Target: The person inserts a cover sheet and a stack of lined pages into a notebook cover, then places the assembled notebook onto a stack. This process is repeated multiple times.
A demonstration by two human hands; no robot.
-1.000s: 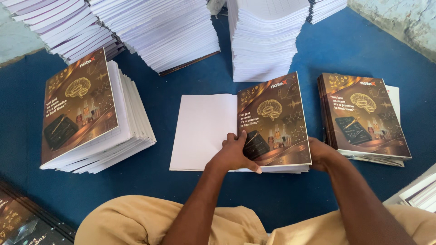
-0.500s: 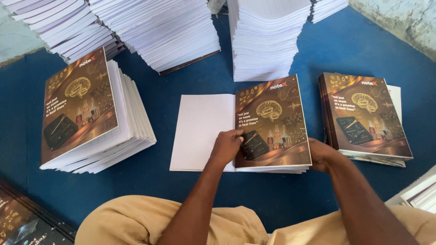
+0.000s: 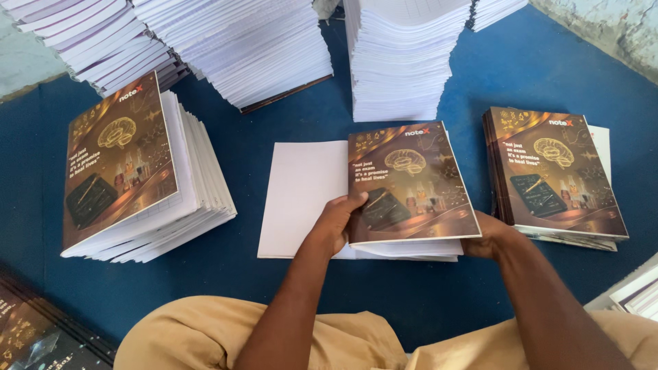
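Left hand (image 3: 337, 220) grips the left edge of the brown-covered notebook (image 3: 410, 183); right hand (image 3: 485, 235) clamps its lower right corner, above the white open cover (image 3: 301, 195)

Left of the grip: brown-covered notebook pile (image 3: 130, 171). Right: cover stack (image 3: 555, 171). Beyond: white paper stacks (image 3: 401, 58) on blue mat (image 3: 541, 68).

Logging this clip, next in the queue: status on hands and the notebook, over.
Left hand gripping notebook at its left edge, thumb on cover. Right hand holding its lower right corner. Notebook lies on white sheet, blue mat. Stacks around, nothing blocking.
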